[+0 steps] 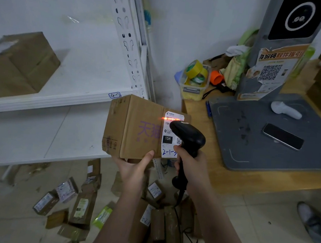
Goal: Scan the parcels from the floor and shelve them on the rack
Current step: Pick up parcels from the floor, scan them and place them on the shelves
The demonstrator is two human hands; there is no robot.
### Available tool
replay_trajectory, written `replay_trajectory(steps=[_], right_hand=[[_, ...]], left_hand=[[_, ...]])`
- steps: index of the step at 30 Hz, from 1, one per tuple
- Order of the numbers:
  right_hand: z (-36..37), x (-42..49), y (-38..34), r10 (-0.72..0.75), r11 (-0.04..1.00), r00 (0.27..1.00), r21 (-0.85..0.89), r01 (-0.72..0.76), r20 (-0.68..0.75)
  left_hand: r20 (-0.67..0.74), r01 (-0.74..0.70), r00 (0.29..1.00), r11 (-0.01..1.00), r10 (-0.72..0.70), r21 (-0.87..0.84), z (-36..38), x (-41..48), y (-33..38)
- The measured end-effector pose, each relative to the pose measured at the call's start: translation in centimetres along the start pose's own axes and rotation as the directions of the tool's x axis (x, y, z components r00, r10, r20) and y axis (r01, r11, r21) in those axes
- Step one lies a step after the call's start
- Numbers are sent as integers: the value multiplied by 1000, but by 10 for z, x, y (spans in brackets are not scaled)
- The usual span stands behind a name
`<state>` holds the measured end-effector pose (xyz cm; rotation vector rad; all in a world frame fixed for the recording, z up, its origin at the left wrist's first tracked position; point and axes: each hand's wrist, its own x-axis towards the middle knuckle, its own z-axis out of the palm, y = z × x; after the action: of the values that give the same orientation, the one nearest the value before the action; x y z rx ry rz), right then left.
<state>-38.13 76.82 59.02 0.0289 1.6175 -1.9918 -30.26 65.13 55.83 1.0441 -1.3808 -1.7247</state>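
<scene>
My left hand [133, 169] holds a brown cardboard parcel [135, 128] from below, thumb on its front face, in front of the white rack [75, 97]. The parcel's white shipping label [171, 136] bears handwritten "2-1-". My right hand [191, 163] grips a black barcode scanner [189, 139] just right of the parcel. The scanner's orange-red line falls across the label's barcode. Several other parcels [81, 205] lie scattered on the tiled floor below.
A large brown box [20, 62] sits on the rack's upper shelf, marked "4-2" at its edge. To the right stands a wooden desk [228, 179] with a grey kiosk base [272, 136], a phone [283, 136], a white scanner [285, 110] and a tub of tape rolls [195, 79]. A shoe [314, 222] shows at far right.
</scene>
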Motion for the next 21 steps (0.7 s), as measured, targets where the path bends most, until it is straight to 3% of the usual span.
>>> replay_trajectory(steps=[7,11,16,21], right_hand=[[-14,9,12,40,999,998,22,-39,-52],[-43,34,28,19,1000,969,-1,-20,-247],[-99,82,70,51,972,887,-182,-150,-459],[-131,109,85,61,852,909,-453,-262,-412]], left_hand=[[-17,16,1000,1000,-16,-19,1,-2,-6],[-79,60,995,993,-68,-101,0,-2,-10],[-127,130,980,977,-152,-168,-12,4,-21],[-183,106,973,976,-141,-191,-24,5,-28]])
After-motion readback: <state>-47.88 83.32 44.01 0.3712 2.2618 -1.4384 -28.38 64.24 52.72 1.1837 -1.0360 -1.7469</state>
